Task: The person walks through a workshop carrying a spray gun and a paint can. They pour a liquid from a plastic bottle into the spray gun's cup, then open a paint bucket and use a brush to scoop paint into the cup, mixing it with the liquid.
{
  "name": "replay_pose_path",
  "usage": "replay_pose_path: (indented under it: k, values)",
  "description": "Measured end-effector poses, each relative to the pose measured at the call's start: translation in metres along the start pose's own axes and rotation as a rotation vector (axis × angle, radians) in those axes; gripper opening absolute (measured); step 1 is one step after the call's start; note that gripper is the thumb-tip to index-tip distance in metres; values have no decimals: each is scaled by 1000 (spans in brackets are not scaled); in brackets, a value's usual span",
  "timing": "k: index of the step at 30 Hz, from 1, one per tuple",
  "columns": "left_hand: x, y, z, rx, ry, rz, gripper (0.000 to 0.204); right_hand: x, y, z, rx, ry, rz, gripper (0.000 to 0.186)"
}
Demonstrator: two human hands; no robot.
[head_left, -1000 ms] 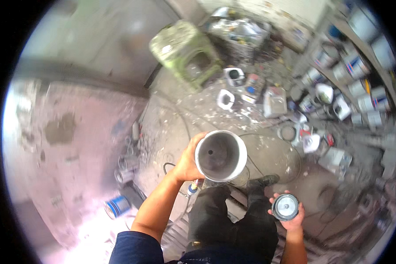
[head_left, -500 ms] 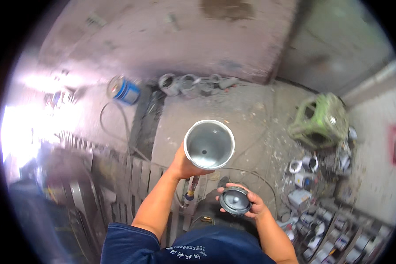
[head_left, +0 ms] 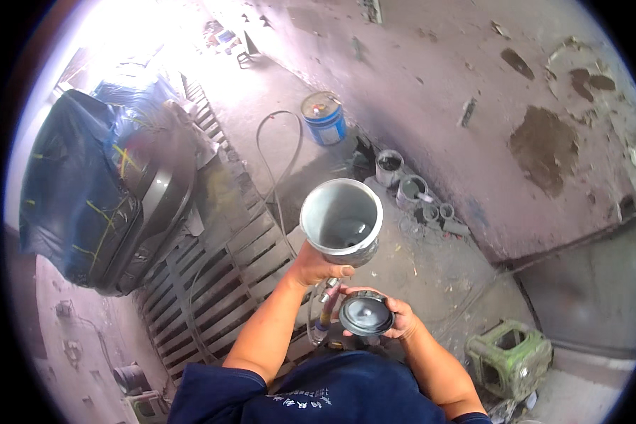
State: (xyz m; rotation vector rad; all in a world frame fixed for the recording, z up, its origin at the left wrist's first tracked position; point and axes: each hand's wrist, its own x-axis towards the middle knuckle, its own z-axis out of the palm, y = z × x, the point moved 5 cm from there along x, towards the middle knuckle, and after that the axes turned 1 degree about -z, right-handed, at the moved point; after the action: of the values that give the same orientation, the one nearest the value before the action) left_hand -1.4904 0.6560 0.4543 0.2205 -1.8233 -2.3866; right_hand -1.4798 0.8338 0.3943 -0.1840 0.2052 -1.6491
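My left hand (head_left: 319, 268) grips a round, open-topped spray gun cup (head_left: 364, 253), raised in front of me and slightly tilted. Its pale grey inside shows, with a shiny spot near the bottom. Below the cup, metal fittings (head_left: 329, 286) and a hose lead down; the rest of the gun is hidden. Nearer my body, my right hand (head_left: 401, 319) holds a round black lid (head_left: 366, 314) by its edge, its hollow face up. The lid is apart from the cup.
A blue bucket (head_left: 325, 127) and several paint-stained pots (head_left: 410, 189) stand along the wall. A hose (head_left: 259, 152) loops over the floor grating (head_left: 226, 265). A plastic-covered car part (head_left: 113, 191) is at left, a green stool (head_left: 509, 360) at lower right.
My view has swung left, bringing the plastic-covered car part into clear sight. The lid has shifted slightly left, closer under the cup. Both hands keep their holds.
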Motion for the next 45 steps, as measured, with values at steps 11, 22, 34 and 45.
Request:
replay_pose_path:
  k: [11,22,34,45]
  values:
    - [74,3,-92,-422,186,115,82,139,-95,10,-76,-146,189,96]
    - [129,-130,-273,-362,197,-205,88,370,-170,-117,12,56,220,87]
    - [173,-172,-411,748,630,-594,26,382,-241,-235,-71,506,229,86]
    - [281,-378,-502,373,757,-830,56,416,-254,-426,273,645,170,74]
